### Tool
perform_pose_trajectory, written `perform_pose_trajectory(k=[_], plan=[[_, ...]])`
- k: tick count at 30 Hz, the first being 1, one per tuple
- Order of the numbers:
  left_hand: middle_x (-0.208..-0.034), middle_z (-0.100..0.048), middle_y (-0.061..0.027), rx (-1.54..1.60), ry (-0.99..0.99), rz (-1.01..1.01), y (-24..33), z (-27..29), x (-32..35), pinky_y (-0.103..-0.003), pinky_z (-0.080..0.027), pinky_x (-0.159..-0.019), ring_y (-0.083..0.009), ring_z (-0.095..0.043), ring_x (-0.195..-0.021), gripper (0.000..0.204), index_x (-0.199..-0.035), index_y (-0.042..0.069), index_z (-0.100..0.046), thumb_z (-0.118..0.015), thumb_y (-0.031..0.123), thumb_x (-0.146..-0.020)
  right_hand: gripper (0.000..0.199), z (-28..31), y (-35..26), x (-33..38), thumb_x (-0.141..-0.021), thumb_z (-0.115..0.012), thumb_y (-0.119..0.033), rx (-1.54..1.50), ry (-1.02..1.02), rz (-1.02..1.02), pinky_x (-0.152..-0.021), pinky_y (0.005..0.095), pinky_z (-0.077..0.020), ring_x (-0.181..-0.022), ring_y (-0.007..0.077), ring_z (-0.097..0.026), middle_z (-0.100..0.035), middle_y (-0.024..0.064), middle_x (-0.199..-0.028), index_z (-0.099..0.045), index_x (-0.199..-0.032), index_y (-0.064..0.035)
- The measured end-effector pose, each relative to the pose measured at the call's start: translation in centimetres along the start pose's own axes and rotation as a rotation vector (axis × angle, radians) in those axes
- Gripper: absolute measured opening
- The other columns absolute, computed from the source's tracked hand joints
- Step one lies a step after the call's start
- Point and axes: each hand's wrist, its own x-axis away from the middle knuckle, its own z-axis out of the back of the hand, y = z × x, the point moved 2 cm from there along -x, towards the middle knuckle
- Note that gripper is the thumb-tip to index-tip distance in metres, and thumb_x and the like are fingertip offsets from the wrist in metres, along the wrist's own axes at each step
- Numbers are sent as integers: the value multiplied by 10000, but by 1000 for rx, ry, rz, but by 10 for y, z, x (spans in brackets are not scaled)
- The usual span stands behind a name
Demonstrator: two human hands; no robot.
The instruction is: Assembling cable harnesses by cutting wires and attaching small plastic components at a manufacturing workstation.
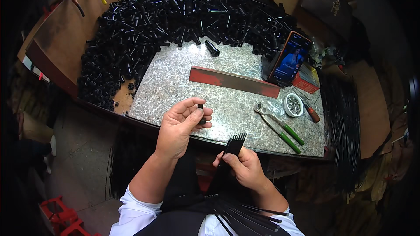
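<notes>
My left hand (179, 126) is raised over the near edge of the stone-patterned work surface (170, 78). Its thumb and fingers close on a small black plastic part (200, 106), and more black shows under the curled fingers. Lower and to the right, my right hand (247, 168) grips a bundle of long thin black rods (235, 145). Fine light tips stick out of the bundle's upper end in a row, while the lower ends fan out across my lap.
A big heap of black tubular parts (188, 8) fills the back and left. On the surface are a lone tube (212, 48), a red-brown bar (234, 81), green-handled pincers (280, 127), a white bowl (293, 105) of small metal pieces, a screwdriver (312, 113) and a propped phone (289, 59).
</notes>
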Motion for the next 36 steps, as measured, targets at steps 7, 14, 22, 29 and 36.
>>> perform_pose_trajectory(k=[7,14,22,29,36], plan=[[-984,-669,-130,68,-87,80,-1,2,2,-300,-546,-816,-173,-651,-908,296,-1231,11,-535,-553,87,-945,198,-1,9,-3,-979,-509,-152,-38,24,49,-652,234,-467,-723,106,-599,-679,81,-853,-616,-946,12],[-1010,-683,-112,187,-133,218,-5,-4,5,-275,-543,-811,-151,-659,-917,313,-1224,26,-576,-595,56,-913,204,-3,-1,-2,-970,-537,-213,19,68,-16,-499,183,-338,-551,23,-460,-686,46,-824,-609,-943,-24],[-1015,-672,-152,208,-166,218,-9,-5,8,-320,-549,-827,-190,-658,-937,313,-1227,6,-566,-588,56,-919,196,-6,3,-3,-964,-552,-212,-16,70,-18,-521,191,-356,-577,39,-486,-680,57,-818,-599,-937,-24],[-1023,-667,-160,225,-220,239,-9,-11,7,-322,-555,-819,-201,-659,-941,317,-1234,3,-551,-580,63,-924,212,-2,8,-5,-976,-523,-185,-52,2,6,-715,257,-462,-790,145,-611,-658,107,-859,-580,-996,19],[-1038,-658,-139,228,-237,268,-11,-16,9,-292,-581,-723,-177,-659,-899,309,-1238,4,-542,-558,67,-936,218,-3,1,-6,-978,-519,-186,-35,8,-22,-661,228,-450,-750,112,-595,-660,84,-856,-592,-1020,14]])
